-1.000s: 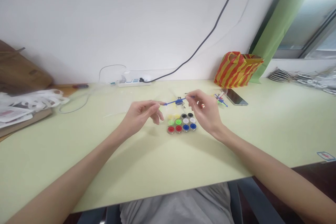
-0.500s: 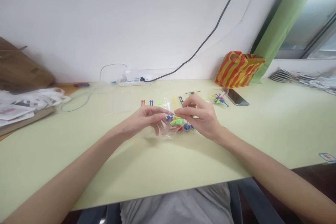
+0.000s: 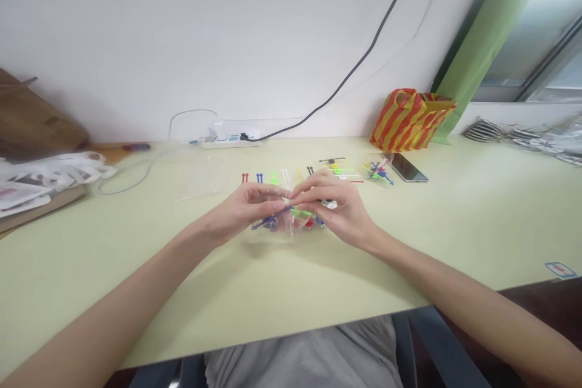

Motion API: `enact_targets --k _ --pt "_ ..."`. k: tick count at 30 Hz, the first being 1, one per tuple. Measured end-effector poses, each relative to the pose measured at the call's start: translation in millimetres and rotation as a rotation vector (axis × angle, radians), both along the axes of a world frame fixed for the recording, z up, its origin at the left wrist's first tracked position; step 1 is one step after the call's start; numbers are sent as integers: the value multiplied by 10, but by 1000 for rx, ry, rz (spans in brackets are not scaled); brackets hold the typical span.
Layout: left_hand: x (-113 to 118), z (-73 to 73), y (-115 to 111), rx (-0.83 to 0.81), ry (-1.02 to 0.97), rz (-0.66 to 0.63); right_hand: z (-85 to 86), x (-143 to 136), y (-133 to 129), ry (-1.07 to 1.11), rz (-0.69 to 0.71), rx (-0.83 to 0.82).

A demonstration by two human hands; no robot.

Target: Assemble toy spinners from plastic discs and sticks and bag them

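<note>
A clear plastic bag point(image 3: 286, 233) hangs from my left hand point(image 3: 250, 209), its upper edge pinched between thumb and fingers. Inside the bag's left part shows a blue arrow-shaped plastic piece point(image 3: 266, 224). My right hand point(image 3: 334, 203) meets the left at the bag's mouth, its thumb and fingers closed on the edge; the fingertips partly hide what lies between them. Behind and below the hands are green pieces point(image 3: 300, 213) and red round pieces point(image 3: 310, 224), partly covered. Past the left fingers stand short rows of red arrows point(image 3: 245, 177), blue arrows point(image 3: 259, 177) and green arrows point(image 3: 273, 177).
Beyond my right hand lie a black arrow point(image 3: 331, 160) and a filled clear bag of coloured arrows point(image 3: 378, 171). A phone point(image 3: 409, 168) and a striped bag point(image 3: 409, 121) are at the back right. A power strip point(image 3: 231, 140) sits against the wall.
The blue arrow piece, between both hands' fingertips before, now shows low in the bag. My right hand has shifted left to the bag's mouth, uncovering pieces behind it.
</note>
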State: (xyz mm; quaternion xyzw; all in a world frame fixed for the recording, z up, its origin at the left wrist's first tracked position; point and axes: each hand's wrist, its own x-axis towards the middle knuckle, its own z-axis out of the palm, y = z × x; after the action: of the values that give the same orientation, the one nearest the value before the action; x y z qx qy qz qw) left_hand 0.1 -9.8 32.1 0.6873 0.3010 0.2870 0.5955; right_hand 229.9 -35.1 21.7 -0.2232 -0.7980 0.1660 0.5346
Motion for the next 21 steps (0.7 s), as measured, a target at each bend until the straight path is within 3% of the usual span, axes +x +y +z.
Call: enact_targets --k 2,5,7,9,13,17,21 --pt "-16 -8 32 8 -10 106 43 92 81 -47 -65 49" --pt "-56 -22 94 25 -51 331 98 396 315 -107 -369 98" --pt "-83 -23 125 34 -89 446 101 661 505 -326 -545 46" --pt "-101 -17 138 38 -118 500 64 898 672 -606 -645 -107" --pt "-100 -4 134 6 -129 513 -83 1146 858 -921 -679 -378" --pt "-86 -12 140 -20 -132 475 -153 1202 889 -946 -689 -428" --pt "-80 -14 142 -67 -68 396 -35 1235 843 -915 -625 -428"
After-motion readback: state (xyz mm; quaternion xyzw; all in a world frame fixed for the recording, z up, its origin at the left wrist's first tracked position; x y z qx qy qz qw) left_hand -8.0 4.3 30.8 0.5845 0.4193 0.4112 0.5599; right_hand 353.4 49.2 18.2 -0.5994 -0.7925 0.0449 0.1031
